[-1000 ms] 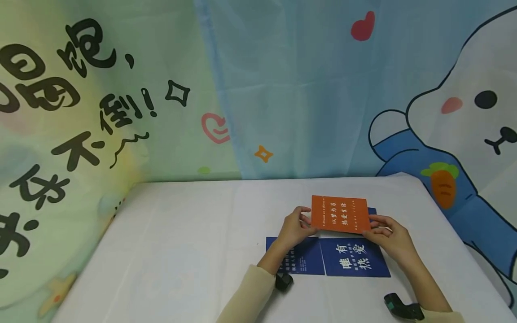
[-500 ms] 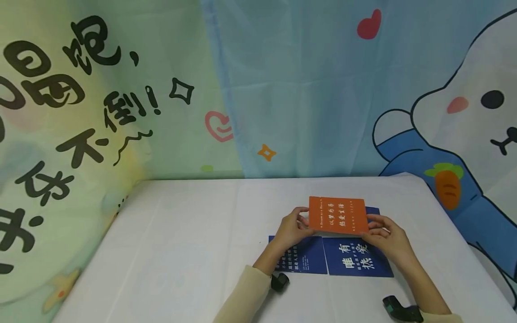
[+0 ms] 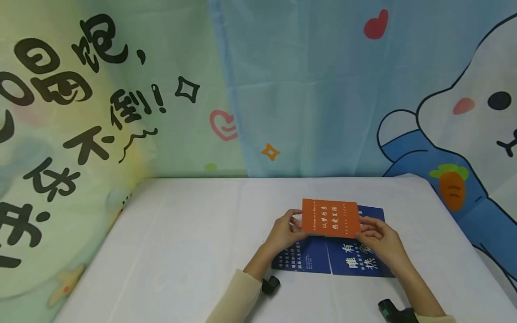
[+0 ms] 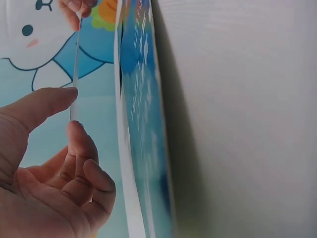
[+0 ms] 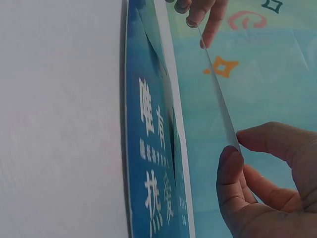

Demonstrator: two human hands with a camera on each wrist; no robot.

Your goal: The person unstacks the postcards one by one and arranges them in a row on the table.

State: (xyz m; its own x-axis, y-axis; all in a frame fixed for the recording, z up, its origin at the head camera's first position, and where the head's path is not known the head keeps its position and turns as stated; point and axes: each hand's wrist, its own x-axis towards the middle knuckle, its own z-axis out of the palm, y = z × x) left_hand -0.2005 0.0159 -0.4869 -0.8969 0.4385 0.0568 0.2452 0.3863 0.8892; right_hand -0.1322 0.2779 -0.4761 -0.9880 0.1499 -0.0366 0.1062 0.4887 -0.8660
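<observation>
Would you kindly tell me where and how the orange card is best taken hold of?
I'd pinch the orange card by its left and right edges, left hand from the left, right hand from the right. It looks thin and flat in the wrist views and is raised off the blue cards, so opposite edges seem the easiest grip.

White table [image 3: 181, 251] backs onto printed fabric backdrop [image 3: 282, 112]: yellow-green at left with black Chinese lettering [image 3: 84, 153], blue at right with red heart [image 3: 375, 28] and white cartoon animal [image 3: 460, 130], orange carrot [image 3: 452, 190] on its blue outfit. Light soft, fairly even.
</observation>
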